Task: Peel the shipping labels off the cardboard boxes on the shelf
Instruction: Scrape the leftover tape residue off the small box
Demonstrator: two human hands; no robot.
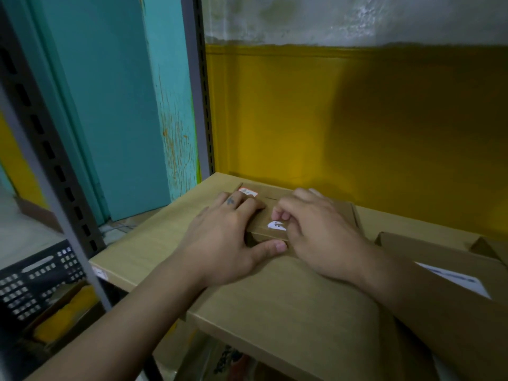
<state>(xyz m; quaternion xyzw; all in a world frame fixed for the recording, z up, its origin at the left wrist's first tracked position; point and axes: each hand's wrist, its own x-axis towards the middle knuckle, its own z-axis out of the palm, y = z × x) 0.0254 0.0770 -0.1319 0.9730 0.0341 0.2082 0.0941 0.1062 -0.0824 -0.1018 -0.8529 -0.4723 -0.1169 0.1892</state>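
Label scrap (277, 226) on closed cardboard box (268, 206), left hand (222, 237) atop.

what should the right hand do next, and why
Probably work the right hand under the torn white label scrap on the small flat cardboard box: it sits stuck beside the curled fingers, and the left hand braces the box.

Left hand (222, 237), right hand (324, 232): two. Small box (343, 213), large box (439, 312): two. Torn label (277, 226), red-edged label (248, 192), white label (453, 279): three.
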